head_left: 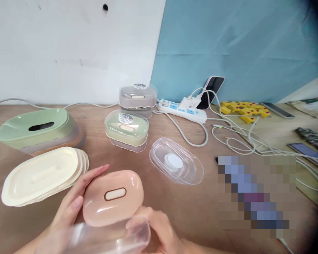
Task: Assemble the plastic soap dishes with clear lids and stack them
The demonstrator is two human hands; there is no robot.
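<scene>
A pink oval box with a cream insert in its top slot lies in front of me. My left hand rests along its left side, fingers stretched out and touching it. Close to me, a clear plastic cover is tilted across the box's near edge, blurred, with my left wrist seen through it. My right hand pinches the cover's right end, beside the box's near right corner. Another clear cover with a round white sticker lies to the right. Cream oval lids are stacked at the left.
Nested green box shells stand at back left. Covered green and grey boxes stand behind the pink one. A power strip, a phone, loose white cables and yellow pieces lie right. A pixelated patch hides something.
</scene>
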